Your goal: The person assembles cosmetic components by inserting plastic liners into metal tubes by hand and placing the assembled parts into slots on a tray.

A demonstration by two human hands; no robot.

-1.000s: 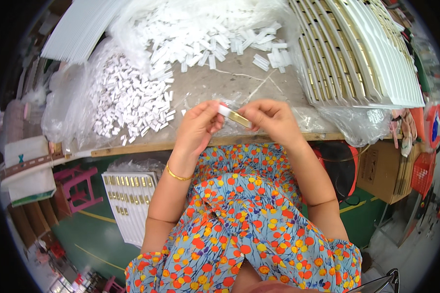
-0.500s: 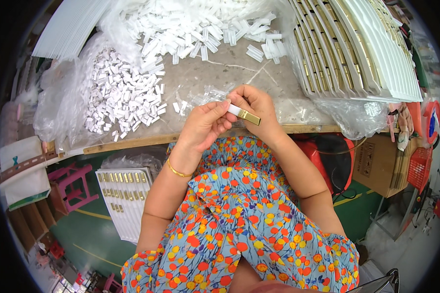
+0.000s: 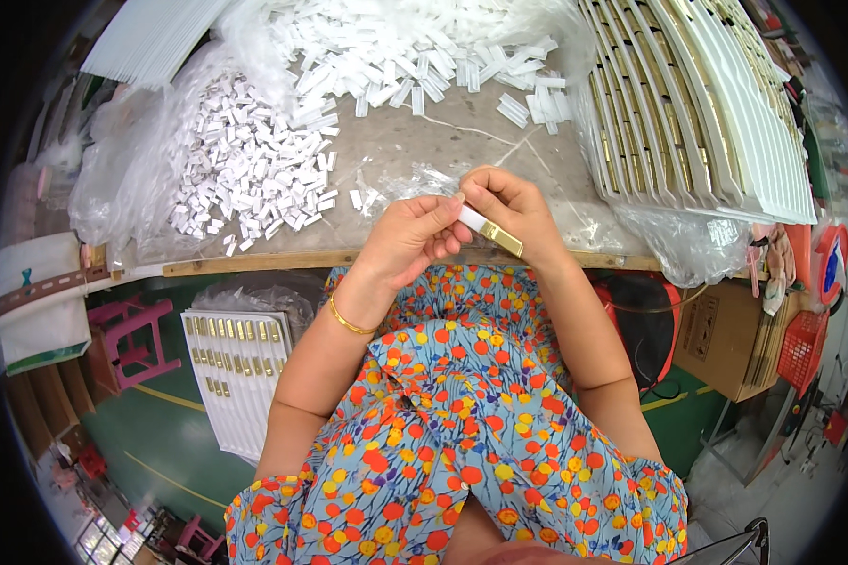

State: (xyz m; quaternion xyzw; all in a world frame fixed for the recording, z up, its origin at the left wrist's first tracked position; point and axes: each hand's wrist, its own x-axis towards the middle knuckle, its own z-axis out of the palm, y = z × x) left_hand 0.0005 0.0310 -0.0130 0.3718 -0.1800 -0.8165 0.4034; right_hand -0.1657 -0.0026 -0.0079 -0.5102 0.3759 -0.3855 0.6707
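1 gold-and-white piece (image 3: 501, 238) is pinched, seemingly for steadiness, by left hand (image 3: 415, 229) and right hand (image 3: 518, 215), white parts (image 3: 259, 160) left of both.

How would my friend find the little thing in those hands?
Find the table's wooden front edge; just past it are the left hand and right hand. Between them is a slim stick. Unlike the loose white pieces nearby, it has a shiny gold end.
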